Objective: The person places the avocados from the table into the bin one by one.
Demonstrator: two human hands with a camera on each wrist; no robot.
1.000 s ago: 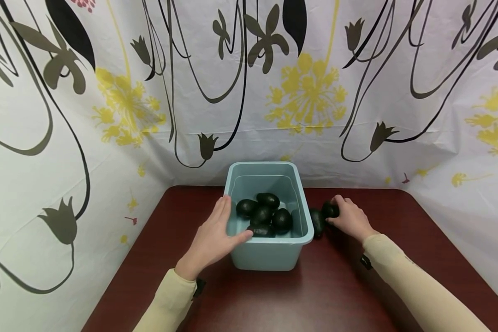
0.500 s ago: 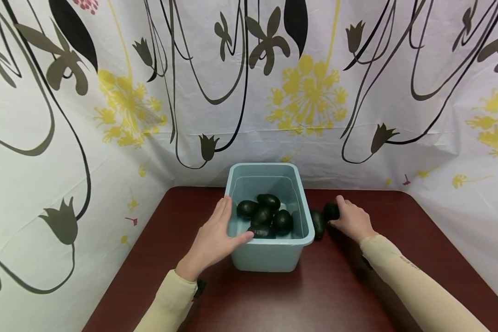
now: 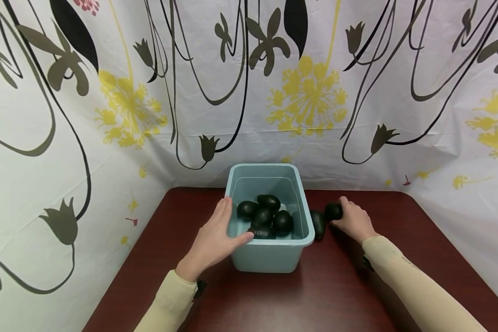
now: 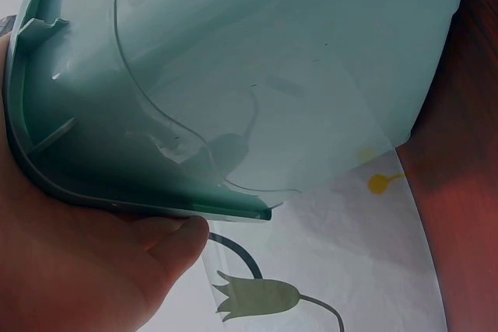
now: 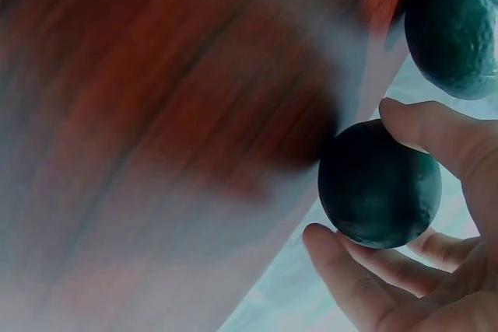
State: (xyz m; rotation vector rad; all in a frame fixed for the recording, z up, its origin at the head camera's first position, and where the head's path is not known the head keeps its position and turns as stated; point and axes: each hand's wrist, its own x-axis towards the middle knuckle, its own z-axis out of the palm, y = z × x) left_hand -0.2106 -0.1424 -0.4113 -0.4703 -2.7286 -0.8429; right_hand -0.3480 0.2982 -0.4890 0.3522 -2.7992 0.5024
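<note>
A light blue plastic bin (image 3: 267, 258) stands on the table with several dark green avocados (image 3: 262, 215) inside. My left hand (image 3: 213, 242) rests at its near left corner, fingers straight along the left side and thumb over the front rim. In the left wrist view, the fingers lie along the bin's rim (image 4: 140, 209). To the right of the bin, my right hand (image 3: 355, 223) grips a dark avocado (image 5: 379, 184) between thumb and fingers, low by the tabletop. Another avocado (image 3: 317, 224) lies between that hand and the bin's right wall.
The dark red-brown wooden table (image 3: 265, 309) has rounded back corners. A white flower-printed cloth (image 3: 311, 152) hangs behind it and along both sides, close to the back of the bin.
My right hand, with the avocado in its fingers, has shifted slightly right, away from the avocado beside the bin. The left hand stays on the bin.
</note>
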